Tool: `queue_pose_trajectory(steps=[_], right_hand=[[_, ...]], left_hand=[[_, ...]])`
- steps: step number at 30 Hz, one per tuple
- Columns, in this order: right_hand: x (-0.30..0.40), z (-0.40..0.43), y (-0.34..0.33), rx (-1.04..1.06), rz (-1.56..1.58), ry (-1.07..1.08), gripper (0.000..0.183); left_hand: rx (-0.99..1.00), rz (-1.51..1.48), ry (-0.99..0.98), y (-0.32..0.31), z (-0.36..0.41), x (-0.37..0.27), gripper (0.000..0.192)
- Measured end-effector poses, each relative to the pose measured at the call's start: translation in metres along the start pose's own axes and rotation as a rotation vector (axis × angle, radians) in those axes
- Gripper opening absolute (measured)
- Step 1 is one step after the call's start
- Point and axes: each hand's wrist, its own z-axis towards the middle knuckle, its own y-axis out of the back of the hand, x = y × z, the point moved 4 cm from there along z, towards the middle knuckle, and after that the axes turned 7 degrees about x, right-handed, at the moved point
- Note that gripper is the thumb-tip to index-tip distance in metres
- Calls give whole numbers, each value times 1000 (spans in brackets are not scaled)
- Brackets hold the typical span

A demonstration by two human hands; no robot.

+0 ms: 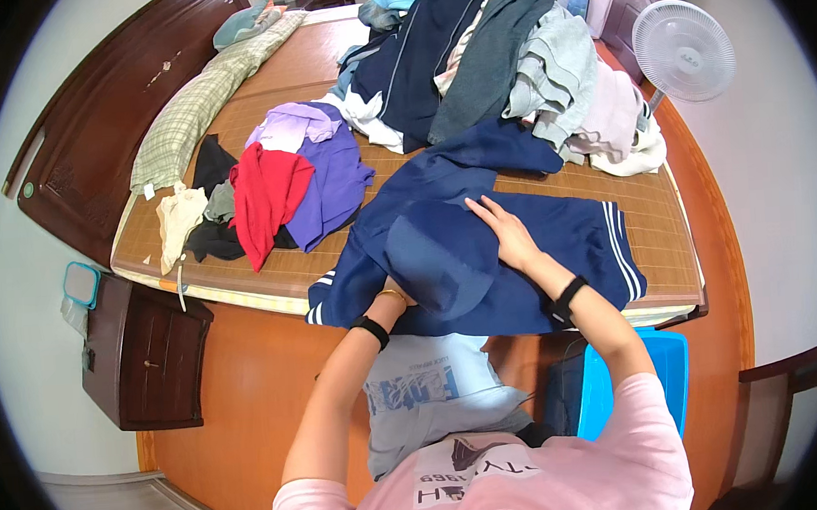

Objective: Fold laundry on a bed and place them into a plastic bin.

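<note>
A navy blue garment with white-striped edges [555, 246] lies spread over the near edge of a bed covered by a woven mat [667, 239]. My left hand [400, 294] is partly hidden in the navy cloth at its near left part, so its fingers cannot be made out. On top of the same cloth, right of its middle, my right hand [505, 231] rests flat with its fingers spread. Just beyond the garment rises a large heap of clothes [431, 57]. Left of it lie a red garment [271, 193] and a purple garment [327, 183].
A long checked pillow [196, 114] runs beside the wooden headboard [110, 84]. A dark nightstand [155, 361] stands at the left. Near my body are a grey-white printed cloth [431, 394] and a blue plastic bin [668, 365]. A white fan [684, 52] stands beyond the bed's right side.
</note>
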Motion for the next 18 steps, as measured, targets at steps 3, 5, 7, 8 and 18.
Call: queue_pose_trajectory(steps=[3, 5, 7, 8, 18], right_hand=[[-19, 27, -16, 182, 391, 12, 72], [-55, 42, -8, 305, 632, 67, 57], [-48, 70, 6, 470, 800, -105, 47], [-28, 82, 22, 545, 922, -319, 43], [-13, 4, 178, -596, -289, 69, 60]], left_hand=[[40, 40, 35, 32, 3, -13, 60], [162, 42, 1, 76, 12, -43, 60], [65, -18, 47, 86, 0, -42, 60], [-42, -76, 82, 93, -12, -36, 59], [-175, -83, 14, 119, 2, -53, 51]])
